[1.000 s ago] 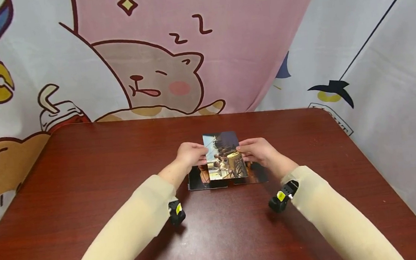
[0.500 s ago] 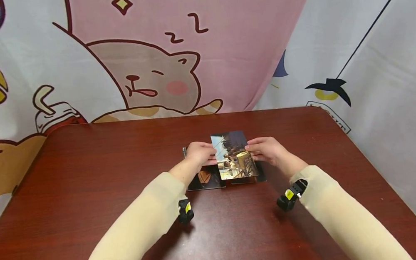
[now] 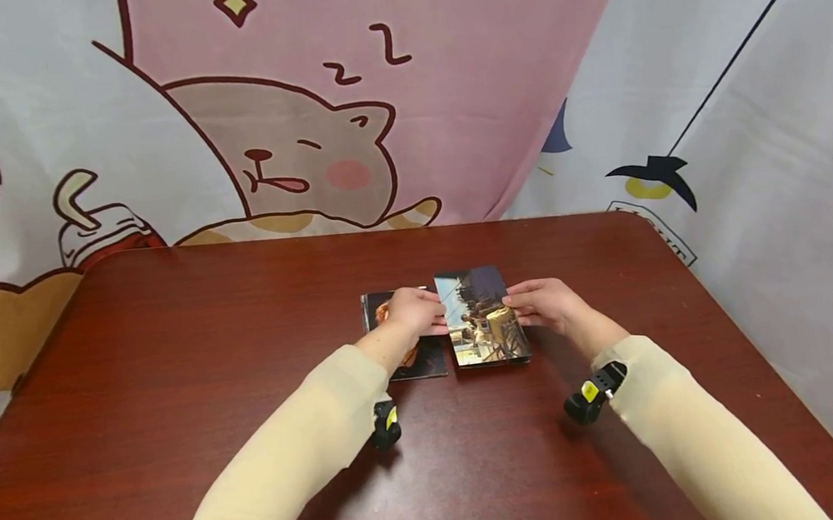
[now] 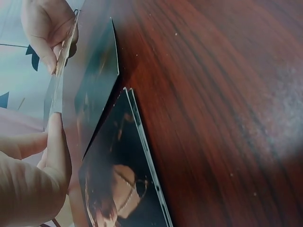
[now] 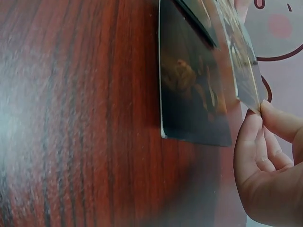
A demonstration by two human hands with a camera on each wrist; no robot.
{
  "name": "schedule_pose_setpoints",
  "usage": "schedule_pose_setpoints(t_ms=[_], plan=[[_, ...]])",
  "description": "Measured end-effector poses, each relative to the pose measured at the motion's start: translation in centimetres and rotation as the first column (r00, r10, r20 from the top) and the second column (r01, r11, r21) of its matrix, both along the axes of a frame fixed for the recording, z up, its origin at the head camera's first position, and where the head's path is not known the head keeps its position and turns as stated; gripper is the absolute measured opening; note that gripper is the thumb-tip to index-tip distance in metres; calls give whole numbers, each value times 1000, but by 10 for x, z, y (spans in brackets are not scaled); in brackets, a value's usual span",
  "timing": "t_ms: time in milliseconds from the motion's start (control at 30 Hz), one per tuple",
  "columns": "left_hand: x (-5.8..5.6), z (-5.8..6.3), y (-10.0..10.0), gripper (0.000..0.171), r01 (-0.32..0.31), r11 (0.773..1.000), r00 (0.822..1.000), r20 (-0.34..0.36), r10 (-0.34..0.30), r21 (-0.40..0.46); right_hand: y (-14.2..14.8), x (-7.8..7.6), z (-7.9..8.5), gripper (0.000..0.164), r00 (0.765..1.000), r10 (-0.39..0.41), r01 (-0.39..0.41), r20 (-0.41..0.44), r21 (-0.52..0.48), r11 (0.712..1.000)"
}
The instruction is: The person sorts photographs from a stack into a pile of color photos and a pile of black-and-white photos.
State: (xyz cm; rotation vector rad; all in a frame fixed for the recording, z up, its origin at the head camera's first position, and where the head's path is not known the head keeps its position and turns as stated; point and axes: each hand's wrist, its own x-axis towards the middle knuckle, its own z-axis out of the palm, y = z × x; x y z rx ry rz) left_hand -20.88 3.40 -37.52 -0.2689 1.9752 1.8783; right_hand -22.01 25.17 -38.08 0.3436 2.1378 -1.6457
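Raised card (image 3: 478, 321) shows pale blue, slate-violet, gold and cream in a printed scene. Card stack (image 3: 432, 362): near-black ground, orange-brown motif. Lower card (image 5: 189, 116): dark, muted brown shapes. Table (image 3: 172, 384) is red-brown with darker wood grain. Sleeves (image 3: 286, 465): plain cream. Wrist devices (image 3: 386, 435): black, yellow patch. Backdrop (image 3: 489, 77): white and pink, dark-outlined cartoon animals in grey-brown and tan.

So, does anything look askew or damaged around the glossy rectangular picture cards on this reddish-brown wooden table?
Slightly askew: the dark picture cards piled by the left hand aren't quite flush; the left wrist view shows two corners slightly offset, like an untidied stack. I see no obvious damage.
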Motion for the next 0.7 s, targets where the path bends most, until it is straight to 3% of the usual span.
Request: schedule_pose_setpoints(t_ms=[167,200,233,300,400,467,533,600,700], plan=[[-6,-6,8,29,21,999,1000,4,-21,-37,5,1,-4,40,1000,-1,1,-16,6,1000],[-8,-9,8,28,25,999,1000,5,-25,-29,6,1,-4,39,1000,-1,1,-18,7,1000],[-15,-23,9,26,31,999,999,-24,-31,9,6,1,-5,38,1000,-2,2,-18,6,1000],[-16,-27,10,25,32,999,999,-24,-31,25,8,1,-5,36,1000,1,-1,-17,2,1000],[-12,-23,9,29,33,998,999,-20,-33,48,9,2,-6,33,1000,3,-3,-17,8,1000],[-6,-10,8,30,29,999,999,16,-30,43,9,2,-6,32,1000,3,-3,-15,1,1000],[-4,-7,8,33,31,998,999,24,-33,45,10,2,-6,34,1000,-3,3,-8,5,1000],[-7,-12,7,32,38,998,999,23,-39,47,10,1,-7,36,1000,-7,7,1,5,1000],[-30,-51,13,33,41,998,999,18,-42,49,10,1,-8,38,1000,-8,8,11,5,1000]])
